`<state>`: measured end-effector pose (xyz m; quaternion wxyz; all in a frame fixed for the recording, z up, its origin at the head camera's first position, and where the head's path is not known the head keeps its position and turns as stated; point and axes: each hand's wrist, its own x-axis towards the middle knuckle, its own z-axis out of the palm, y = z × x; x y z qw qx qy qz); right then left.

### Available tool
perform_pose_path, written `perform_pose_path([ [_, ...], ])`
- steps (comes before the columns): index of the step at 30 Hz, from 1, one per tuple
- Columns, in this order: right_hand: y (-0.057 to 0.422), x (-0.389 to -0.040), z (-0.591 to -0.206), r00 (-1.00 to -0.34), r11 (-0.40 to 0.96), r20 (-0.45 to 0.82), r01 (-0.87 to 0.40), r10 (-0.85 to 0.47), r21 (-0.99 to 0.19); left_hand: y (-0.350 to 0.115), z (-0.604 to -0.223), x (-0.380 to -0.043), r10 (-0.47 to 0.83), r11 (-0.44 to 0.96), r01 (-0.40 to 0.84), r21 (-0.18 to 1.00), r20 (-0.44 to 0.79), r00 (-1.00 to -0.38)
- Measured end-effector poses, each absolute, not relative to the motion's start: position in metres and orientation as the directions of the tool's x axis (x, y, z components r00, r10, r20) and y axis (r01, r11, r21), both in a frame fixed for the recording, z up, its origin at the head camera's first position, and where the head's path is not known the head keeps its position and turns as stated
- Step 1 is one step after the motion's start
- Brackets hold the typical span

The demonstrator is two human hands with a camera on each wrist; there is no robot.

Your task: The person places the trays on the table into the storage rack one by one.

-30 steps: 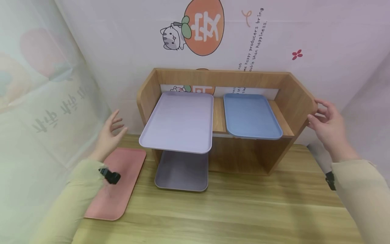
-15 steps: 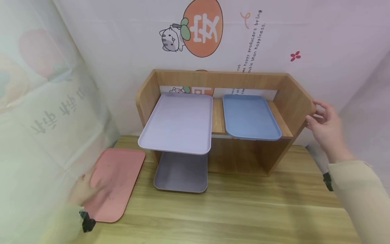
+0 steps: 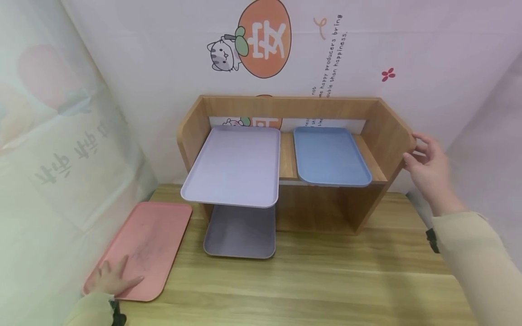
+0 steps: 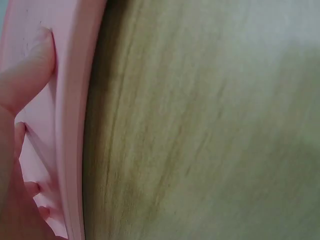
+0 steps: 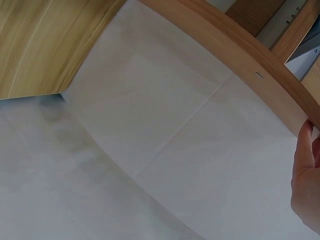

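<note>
My left hand (image 3: 109,280) rests with spread fingers on the near end of a pink tray (image 3: 157,242), which lies flat on the table at the left. In the left wrist view, the thumb (image 4: 42,55) touches the tray just inside its raised rim (image 4: 72,115). At the far right, my right hand (image 3: 430,174) holds the front edge of the side panel of a two-tier wooden shelf (image 3: 385,131). The right wrist view shows the thumb (image 5: 304,155) against that panel's edge (image 5: 250,70); the other fingers are mostly hidden there.
On the upper tier sit a lilac tray (image 3: 234,165) and a smaller blue tray (image 3: 331,156), both jutting past the front. A grey-purple tray (image 3: 240,233) protrudes from the lower tier onto the wooden table (image 3: 306,285). Printed cloth (image 3: 338,59) hangs behind and at the sides.
My left hand has come down from beside the shelf's left end, moving towards me, onto the pink tray's near end. My right hand stays at the shelf's edge. The head view has shifted slightly.
</note>
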<state>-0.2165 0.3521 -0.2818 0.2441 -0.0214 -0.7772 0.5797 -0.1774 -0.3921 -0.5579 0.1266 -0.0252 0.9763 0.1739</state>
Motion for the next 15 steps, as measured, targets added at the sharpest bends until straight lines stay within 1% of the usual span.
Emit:
perform_pose_path([
  [7, 0.351, -0.218, -0.282, -0.873, 0.445, 0.351, -0.181, 0.337, -0.877, -0.385, -0.555, -0.173, -0.028, 0.931, -0.140, 0.337, -0.315, -0.949],
  [11, 0.350, -0.218, -0.282, -0.872, 0.473, 0.348, -0.159, 0.345, -0.867, -0.379, -0.551, -0.173, -0.034, 0.921, -0.160, 0.354, -0.337, -0.941],
  [15, 0.349, -0.218, -0.282, -0.868, 0.467, 0.356, -0.170, 0.346, -0.868, -0.375, -0.550, -0.174, -0.042, 0.918, -0.176, 0.356, -0.355, -0.934],
])
